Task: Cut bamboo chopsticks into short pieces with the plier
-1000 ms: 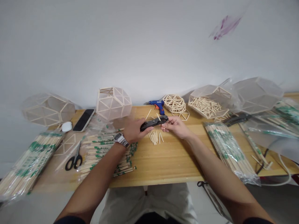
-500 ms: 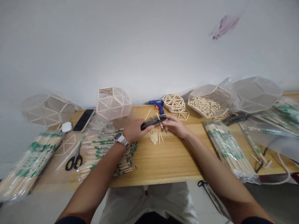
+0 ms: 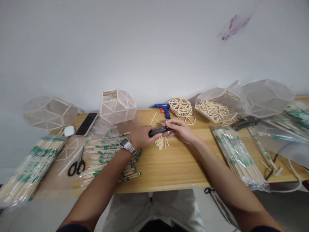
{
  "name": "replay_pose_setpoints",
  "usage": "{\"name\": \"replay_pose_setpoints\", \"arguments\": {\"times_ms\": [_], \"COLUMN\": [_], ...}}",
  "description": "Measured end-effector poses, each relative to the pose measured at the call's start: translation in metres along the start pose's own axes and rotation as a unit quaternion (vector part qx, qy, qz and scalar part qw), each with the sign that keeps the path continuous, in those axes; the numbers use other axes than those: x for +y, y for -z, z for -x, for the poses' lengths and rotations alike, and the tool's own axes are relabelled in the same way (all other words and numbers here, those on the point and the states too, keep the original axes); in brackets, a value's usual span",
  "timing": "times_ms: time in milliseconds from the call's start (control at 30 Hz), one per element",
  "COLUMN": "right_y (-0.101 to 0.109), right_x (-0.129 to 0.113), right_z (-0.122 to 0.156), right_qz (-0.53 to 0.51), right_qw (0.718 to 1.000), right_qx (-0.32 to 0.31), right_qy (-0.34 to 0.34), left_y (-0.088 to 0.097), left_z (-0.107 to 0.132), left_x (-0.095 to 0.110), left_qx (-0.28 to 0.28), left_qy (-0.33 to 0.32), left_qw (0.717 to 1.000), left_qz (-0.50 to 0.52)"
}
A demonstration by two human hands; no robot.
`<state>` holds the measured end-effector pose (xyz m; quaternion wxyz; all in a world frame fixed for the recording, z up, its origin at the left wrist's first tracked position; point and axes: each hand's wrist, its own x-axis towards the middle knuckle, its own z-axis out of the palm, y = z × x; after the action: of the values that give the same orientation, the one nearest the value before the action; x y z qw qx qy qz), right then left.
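My left hand (image 3: 139, 136), with a silver watch on its wrist, is closed round a long black hand tool (image 3: 158, 131) whose exact kind I cannot make out. The tool points right, towards my right hand (image 3: 180, 130). Those fingers pinch a short wooden stick (image 3: 168, 132) at the tool's far end, partly hidden by the tool and the fingers. Just below lies a small row of cut wooden sticks (image 3: 158, 143) on the table. Behind the hands rests a blue glue gun (image 3: 162, 108), beside a stack of wooden stick frames (image 3: 180, 107).
Packs of chopsticks lie left (image 3: 31, 167) and right (image 3: 238, 154), with wrapped chopsticks (image 3: 103, 158) near my left forearm. Scissors (image 3: 76, 166) and a phone (image 3: 87, 124) are on the left. Faceted paper shades (image 3: 117, 108) stand along the wall; one (image 3: 214, 109) holds many short sticks.
The black tool has shifted slightly right and down and lies more level. My right fingers have come over its far end, and the stick there has moved a little right.
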<state>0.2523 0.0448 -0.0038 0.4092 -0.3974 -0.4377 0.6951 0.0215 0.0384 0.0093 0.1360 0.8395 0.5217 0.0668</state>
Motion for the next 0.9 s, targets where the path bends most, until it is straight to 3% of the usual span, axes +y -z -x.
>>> {"name": "replay_pose_setpoints", "arguments": {"times_ms": [467,700,800,900], "right_y": [-0.0026,-0.005,-0.0039,-0.0032], "right_x": [0.0013,-0.0032,-0.003,-0.0011], "right_z": [-0.0023,-0.004,-0.0045,-0.0024], "right_qz": [0.008,0.0,0.034,0.099], "right_qw": [0.999,0.992,0.986,0.985], "right_qx": [0.042,0.124,0.159,0.132], "right_qy": [-0.02,0.009,0.037,0.05], "left_y": [0.0007,0.0002,-0.0003,-0.001], "left_z": [0.0,-0.0036,-0.0052,-0.0062], "left_x": [-0.0002,-0.0015,-0.0033,-0.0058], "left_qx": [0.003,-0.009,0.002,0.026], "left_qy": [0.029,0.087,0.114,0.14], "left_qw": [0.999,0.995,0.993,0.989], "left_qz": [-0.04,-0.045,-0.04,-0.04]}}
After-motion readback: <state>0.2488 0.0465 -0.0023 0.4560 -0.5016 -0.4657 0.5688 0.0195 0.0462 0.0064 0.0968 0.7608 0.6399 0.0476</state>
